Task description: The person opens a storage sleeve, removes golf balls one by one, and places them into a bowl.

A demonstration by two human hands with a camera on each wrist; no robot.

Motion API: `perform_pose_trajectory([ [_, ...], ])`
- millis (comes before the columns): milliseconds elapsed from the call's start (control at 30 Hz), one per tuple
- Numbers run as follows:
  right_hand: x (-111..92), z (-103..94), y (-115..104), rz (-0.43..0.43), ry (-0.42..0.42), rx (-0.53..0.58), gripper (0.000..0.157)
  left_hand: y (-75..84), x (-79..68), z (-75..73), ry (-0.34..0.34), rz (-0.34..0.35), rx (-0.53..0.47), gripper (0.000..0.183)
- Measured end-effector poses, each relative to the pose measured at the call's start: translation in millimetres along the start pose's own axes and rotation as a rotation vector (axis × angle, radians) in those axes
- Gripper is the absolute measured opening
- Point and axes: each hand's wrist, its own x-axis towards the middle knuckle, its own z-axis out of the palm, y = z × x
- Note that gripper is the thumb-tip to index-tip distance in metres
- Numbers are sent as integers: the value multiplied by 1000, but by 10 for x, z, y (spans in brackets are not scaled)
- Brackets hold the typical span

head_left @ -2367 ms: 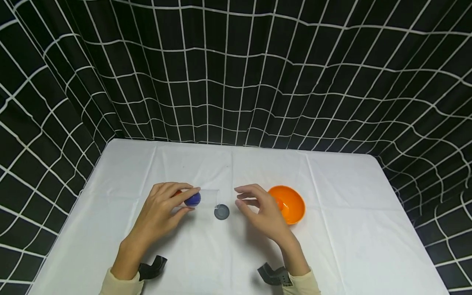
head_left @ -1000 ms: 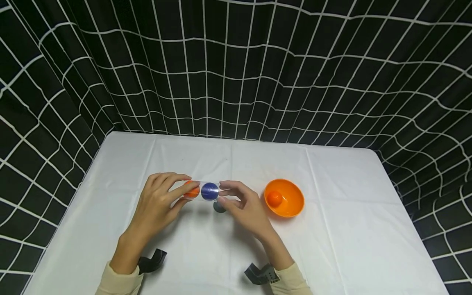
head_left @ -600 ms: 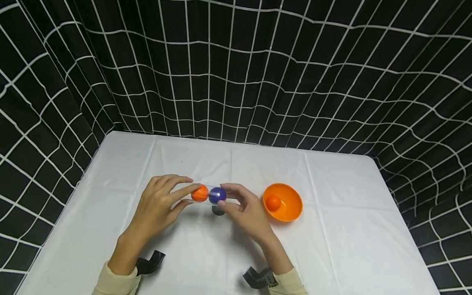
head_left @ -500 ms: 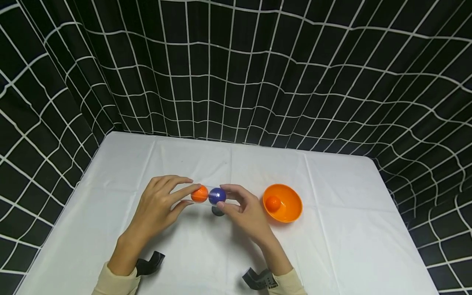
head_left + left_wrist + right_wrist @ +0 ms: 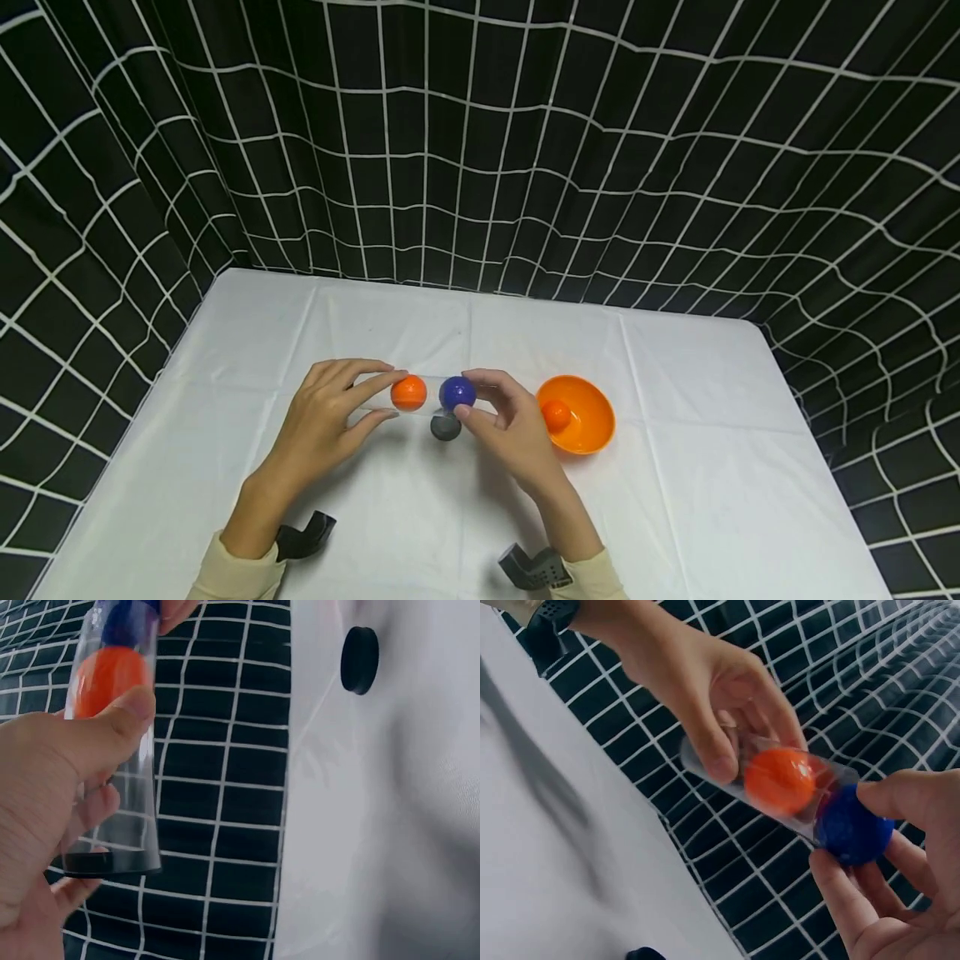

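Observation:
My left hand (image 5: 322,421) grips a clear tube (image 5: 131,814) held above the table, its mouth pointing right towards my other hand. Inside the tube sits an orange ball (image 5: 408,393), near the left fingertips. Between thumb and fingers, my right hand (image 5: 517,433) pinches a dark blue ball (image 5: 457,393) at the tube's mouth; in the right wrist view the ball sticks out of the opening. A dark band (image 5: 112,862) closes the tube's other end in the left wrist view. Below the mouth, a round dark cap (image 5: 446,428) lies on the table.
To the right of my right hand stands an orange bowl (image 5: 602,408) with a smaller orange ball (image 5: 557,415) in it. White cloth covers the table (image 5: 712,467). Black curtains (image 5: 480,167) with a white grid rise behind and at the sides.
The balls have slid along the tube towards its mouth. My right hand, empty at first, has come to the mouth, taken hold of the blue ball and drawn it slightly right.

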Motion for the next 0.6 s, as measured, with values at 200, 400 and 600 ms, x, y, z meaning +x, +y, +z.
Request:
perform_pose_trajectory([
  [200, -16, -143, -48, -54, 58, 4, 45, 10, -4, 16, 3, -47, -62, 52],
  [400, -49, -368, -96, -112, 124, -11, 48, -12, -14, 16, 8, -58, -70, 53],
  [600, -89, -617, -138, -119, 179, -76, 43, -25, -19, -1, -2, -66, -69, 53],
])
